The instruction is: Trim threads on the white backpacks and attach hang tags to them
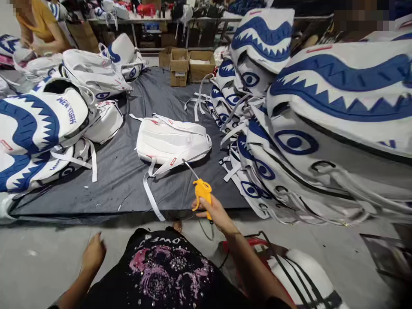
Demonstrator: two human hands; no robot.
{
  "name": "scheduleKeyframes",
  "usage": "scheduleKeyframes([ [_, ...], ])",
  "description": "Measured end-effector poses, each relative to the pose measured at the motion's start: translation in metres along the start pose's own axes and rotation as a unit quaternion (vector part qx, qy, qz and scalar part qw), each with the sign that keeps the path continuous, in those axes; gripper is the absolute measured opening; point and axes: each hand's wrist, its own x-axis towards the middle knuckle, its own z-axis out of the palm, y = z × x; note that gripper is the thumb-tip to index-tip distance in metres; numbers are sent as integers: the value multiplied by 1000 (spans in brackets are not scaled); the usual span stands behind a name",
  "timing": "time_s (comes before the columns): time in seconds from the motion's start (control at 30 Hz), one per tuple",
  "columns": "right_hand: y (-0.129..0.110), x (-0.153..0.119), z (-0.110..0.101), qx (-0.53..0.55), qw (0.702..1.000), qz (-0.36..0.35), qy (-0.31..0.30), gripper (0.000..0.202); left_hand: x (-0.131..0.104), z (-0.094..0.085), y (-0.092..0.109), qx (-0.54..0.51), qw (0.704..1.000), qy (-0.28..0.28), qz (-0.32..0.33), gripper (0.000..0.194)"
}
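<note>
My right hand is wrapped round a yellow air blow gun at the table's front edge. The gun's thin metal nozzle points up and left, with its tip at the near side of a white backpack; whether it touches, I cannot tell. That backpack lies with its strap side up, and one white strap trails toward the table edge. My left hand hangs low at the left, away from the table, its fingers curled with nothing visible in them.
White backpacks with blue shark-mouth patterns are piled at the right and left of the grey-covered table. Cardboard boxes stand at the back. A dark hose runs near my right arm. Another person is at the far left.
</note>
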Motion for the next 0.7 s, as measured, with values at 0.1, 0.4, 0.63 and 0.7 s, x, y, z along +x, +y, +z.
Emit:
scheduleKeyframes([
  [0.1, -9, 10, -21, 54, 994, -41, 91, 61, 64, -23, 187, -133, 969, 70, 194, 39],
  [0.4, 0, -1, -13, 77, 975, -52, 203, 55, 216, 1, 545, -291, 909, 2, 300, 15],
  [0.63, 51, -29, 3, 162, 918, 68, 355, 55, 254, 63, 619, -273, 933, -28, 231, 18],
  [0.7, 51, -25, 9, 185, 898, 66, 394, 55, 254, 76, 619, -261, 937, -28, 232, 17],
])
